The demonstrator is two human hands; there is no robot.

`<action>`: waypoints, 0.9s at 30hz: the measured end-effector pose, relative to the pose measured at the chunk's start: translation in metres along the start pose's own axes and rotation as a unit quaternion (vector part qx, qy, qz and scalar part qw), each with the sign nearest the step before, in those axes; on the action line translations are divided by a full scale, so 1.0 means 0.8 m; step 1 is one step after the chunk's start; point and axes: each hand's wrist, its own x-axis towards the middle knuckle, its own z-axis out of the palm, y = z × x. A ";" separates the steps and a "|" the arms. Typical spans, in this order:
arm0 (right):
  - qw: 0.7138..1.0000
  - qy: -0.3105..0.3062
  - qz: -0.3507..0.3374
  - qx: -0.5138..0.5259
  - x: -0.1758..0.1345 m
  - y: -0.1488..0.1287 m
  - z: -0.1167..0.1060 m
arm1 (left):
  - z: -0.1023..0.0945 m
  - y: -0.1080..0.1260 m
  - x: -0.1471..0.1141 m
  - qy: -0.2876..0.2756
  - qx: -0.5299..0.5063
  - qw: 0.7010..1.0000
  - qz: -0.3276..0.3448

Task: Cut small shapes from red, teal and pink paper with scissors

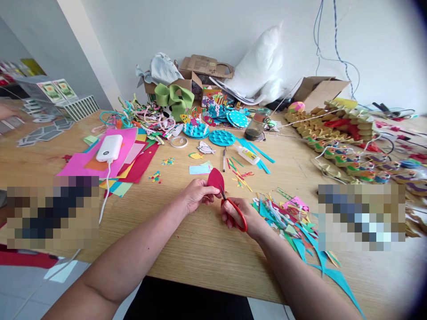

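Both hands of the person are above the wooden table (187, 249), near its front edge. The left hand (199, 195) pinches a piece of dark red paper (215, 178) with the thumb on top, and its fingers are closed at the lower side of this paper. The paper has a rounded upper edge and is held between the 2 hands, a little to the left of the right hand (238, 217). The right hand is closed around the red handle of the scissors (239, 209), and their blades meet the paper at its lower right edge; how wide the blades stand apart, I cannot tell. Behind the red paper there are a light blue slip (199, 170) and a pen (224, 160), and further back 2 paper fish, 1 yellow (196, 156) and 1 white (206, 148). A glue bottle (248, 155) lies on its side to the right of the pen, next to blue strips (262, 152). Beside the right forearm, many paper scraps (302, 238) are spread in a heap. On the left, a white power bank (109, 148) rests on a pile of coloured sheets (78, 163).
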 end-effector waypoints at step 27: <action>1.000 0.003 0.007 -0.003 -0.002 -0.005 0.002 | -0.001 0.001 0.000 0.006 0.006 1.000 -0.005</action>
